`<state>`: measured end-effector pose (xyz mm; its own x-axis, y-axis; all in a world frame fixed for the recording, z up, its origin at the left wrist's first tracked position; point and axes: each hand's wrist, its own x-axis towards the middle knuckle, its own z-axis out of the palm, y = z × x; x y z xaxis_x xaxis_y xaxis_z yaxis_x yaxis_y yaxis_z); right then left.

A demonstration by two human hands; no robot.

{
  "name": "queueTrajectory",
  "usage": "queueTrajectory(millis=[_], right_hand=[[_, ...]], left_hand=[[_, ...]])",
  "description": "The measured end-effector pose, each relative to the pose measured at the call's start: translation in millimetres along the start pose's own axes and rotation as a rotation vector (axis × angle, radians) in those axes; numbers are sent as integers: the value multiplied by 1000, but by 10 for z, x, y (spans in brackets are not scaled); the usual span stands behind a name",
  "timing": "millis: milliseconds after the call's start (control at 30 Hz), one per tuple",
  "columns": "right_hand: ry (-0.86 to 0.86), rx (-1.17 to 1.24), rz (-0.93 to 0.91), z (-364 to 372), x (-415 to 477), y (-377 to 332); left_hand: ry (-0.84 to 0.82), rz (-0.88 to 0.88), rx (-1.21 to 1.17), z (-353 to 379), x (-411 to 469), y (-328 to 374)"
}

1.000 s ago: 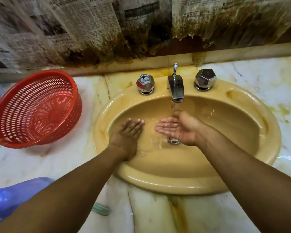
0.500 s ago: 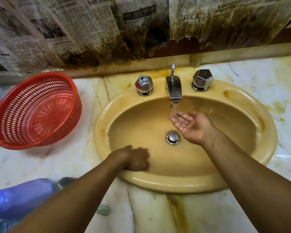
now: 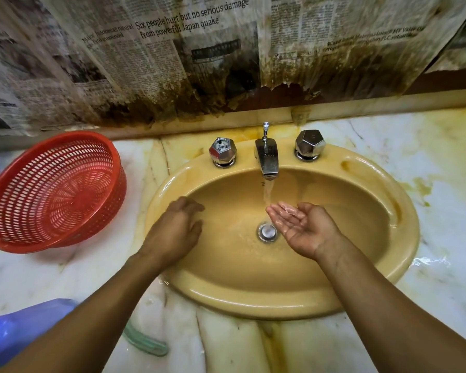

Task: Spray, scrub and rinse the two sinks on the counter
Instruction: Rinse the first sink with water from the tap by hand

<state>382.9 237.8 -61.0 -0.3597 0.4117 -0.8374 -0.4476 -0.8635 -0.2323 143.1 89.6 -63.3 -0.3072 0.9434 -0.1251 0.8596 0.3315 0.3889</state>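
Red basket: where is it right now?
Head view, left side: the red basket sits on the marble counter, just left of the yellow sink.

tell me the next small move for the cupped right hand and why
Probably tip the right hand toward the left hand and fling its water onto the sink wall there. The faucet is running, the right palm is cupped up under the stream, and the left hand rests on the left inner wall.
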Motion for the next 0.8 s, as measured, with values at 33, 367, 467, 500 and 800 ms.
queueTrajectory(millis=[33, 367, 467, 500, 800], right_hand=[[-13, 8, -4, 98, -21, -1], [-11, -71, -171, 481, -430, -159], [-111, -183, -308, 715, -616, -300], [-126, -211, -330, 789, -637, -336], [49, -166, -209, 477, -310, -189]], left_hand=[[87, -24, -74, -28, 54, -9], [-11, -41, -883, -328, 857, 1177], [-169, 32, -702, -213, 1128, 1266], [-171, 39, -634, -181, 1190, 1270], [53, -216, -1057, 17, 1352, 1175]])
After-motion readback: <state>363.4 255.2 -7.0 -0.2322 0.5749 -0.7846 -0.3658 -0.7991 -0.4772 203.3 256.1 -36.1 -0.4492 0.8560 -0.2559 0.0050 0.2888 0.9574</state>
